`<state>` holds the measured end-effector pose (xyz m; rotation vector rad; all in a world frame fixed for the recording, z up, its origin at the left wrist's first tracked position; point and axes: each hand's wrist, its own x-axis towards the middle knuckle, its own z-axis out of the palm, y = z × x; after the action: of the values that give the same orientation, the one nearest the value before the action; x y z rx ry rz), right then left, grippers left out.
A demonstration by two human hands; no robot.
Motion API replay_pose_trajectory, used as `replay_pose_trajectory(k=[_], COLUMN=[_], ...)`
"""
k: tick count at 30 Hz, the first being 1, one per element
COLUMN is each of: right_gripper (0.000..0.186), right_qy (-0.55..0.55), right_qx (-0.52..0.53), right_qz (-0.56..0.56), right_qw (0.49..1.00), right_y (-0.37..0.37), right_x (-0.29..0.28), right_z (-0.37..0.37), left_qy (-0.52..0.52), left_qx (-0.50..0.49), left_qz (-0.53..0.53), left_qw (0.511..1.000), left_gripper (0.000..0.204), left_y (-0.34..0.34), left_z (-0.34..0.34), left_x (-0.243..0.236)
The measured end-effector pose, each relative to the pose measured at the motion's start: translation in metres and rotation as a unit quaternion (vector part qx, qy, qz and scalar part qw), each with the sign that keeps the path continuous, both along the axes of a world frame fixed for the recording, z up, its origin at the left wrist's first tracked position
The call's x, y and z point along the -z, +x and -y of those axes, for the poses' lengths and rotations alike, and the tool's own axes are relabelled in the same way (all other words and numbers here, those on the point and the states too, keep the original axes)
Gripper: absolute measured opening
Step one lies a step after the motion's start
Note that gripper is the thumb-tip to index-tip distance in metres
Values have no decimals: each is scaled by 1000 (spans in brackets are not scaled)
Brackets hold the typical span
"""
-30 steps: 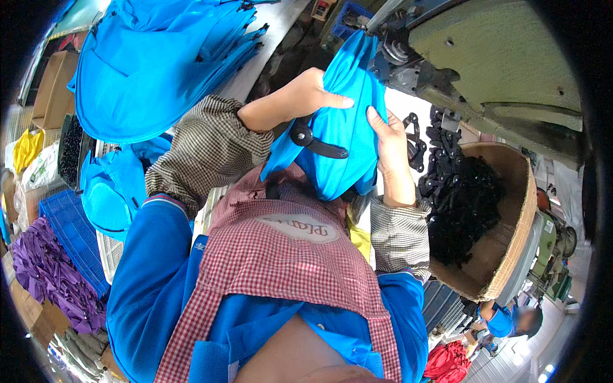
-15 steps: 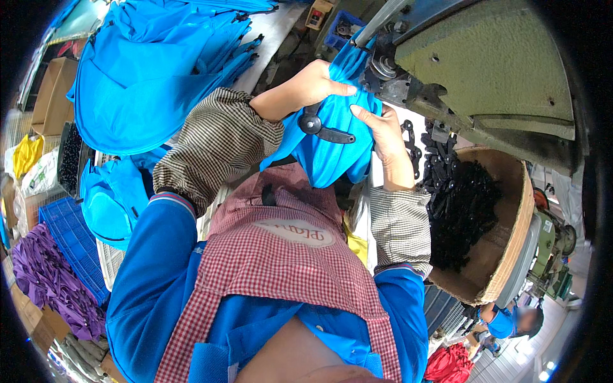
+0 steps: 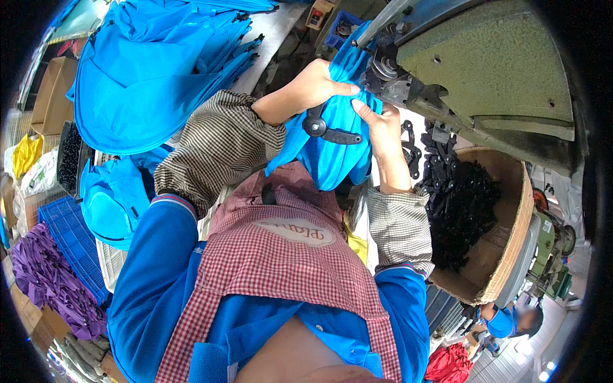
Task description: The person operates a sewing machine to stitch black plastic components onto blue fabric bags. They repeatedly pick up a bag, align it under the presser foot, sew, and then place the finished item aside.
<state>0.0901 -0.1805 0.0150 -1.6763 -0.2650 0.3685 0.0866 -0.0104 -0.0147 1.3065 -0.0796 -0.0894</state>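
Note:
Bunched bright blue fabric (image 3: 338, 165) hangs between my hands, its upper end up against the metal fittings (image 3: 385, 64) of an olive-green machine (image 3: 485, 70). A black plastic piece (image 3: 338, 135) with a round pivot is attached to the cloth's front. My left hand (image 3: 306, 89) grips the upper folds from the left, thumb stretched across the cloth just below the fittings. My right hand (image 3: 382, 134) holds the right side, its thumb pressed on the folds near my left thumb and its fingers mostly hidden behind. Whether the cloth sits inside the machine's fitting, I cannot tell.
A blue fabric pile (image 3: 140, 83) lies upper left, with blue pieces (image 3: 108, 204), blue crates (image 3: 73, 242) and purple cloth (image 3: 51, 274) below. A cardboard box (image 3: 511, 255) of black parts (image 3: 463, 210) stands right. A co-worker (image 3: 504, 322) and red cloth (image 3: 450, 364) are lower right.
Both hands and the held fabric have moved up toward the machine fittings since a second ago, my right hand also shifting slightly left. The last half second shows only small movement.

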Motion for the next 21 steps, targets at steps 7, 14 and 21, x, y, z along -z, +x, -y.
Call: replay_pose_trajectory(k=[7,14,21], right_gripper=[39,40,22], right_qy=[12,-58,-127], right_qx=[-32,-80,112], right_qz=[-39,-136,-3], right_qw=[999,986,986], right_y=[15,15,-80], right_x=[15,2,7], right_z=[3,5,32], left_qy=[1,-25,-133], left_qx=[4,1,-53], left_qz=[-55,-183,-207], left_qw=[998,983,968], left_gripper=[24,21,21], left_y=[-2,1,-9], left_z=[0,0,12], left_x=[4,5,2])
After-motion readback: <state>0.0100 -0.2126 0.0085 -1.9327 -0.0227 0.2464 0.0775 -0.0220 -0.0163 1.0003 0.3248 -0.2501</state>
